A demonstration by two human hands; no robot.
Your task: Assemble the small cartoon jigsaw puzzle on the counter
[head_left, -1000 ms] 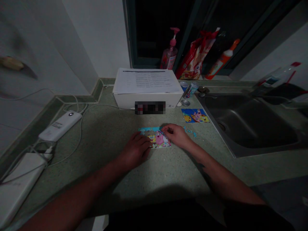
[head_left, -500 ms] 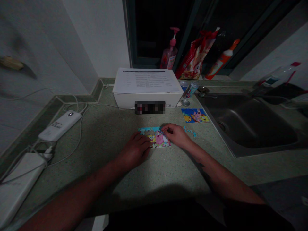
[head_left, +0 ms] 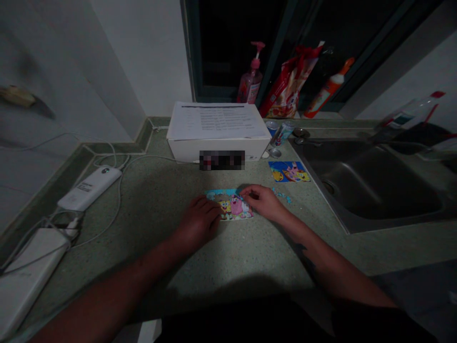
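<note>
A small colourful cartoon jigsaw puzzle (head_left: 232, 206) lies on the green speckled counter (head_left: 228, 247). My left hand (head_left: 198, 221) rests flat on the puzzle's left edge, fingers stretched out. My right hand (head_left: 262, 201) sits on the puzzle's upper right corner with its fingertips curled and pinched together; what they hold is too small to name. Several loose blue puzzle pieces (head_left: 282, 195) lie just right of that hand. A cartoon reference picture (head_left: 289, 171) lies farther back on the right.
A white box with a printed sheet (head_left: 218, 129) stands behind the puzzle. A steel sink (head_left: 374, 183) is at the right. White chargers (head_left: 89, 187) and cables lie at the left. A pink pump bottle (head_left: 251, 76), a red bag (head_left: 291, 88) and an orange bottle (head_left: 328, 89) stand on the sill.
My left hand has slid slightly left off the puzzle, baring a little more of the picture. My right hand has barely moved.
</note>
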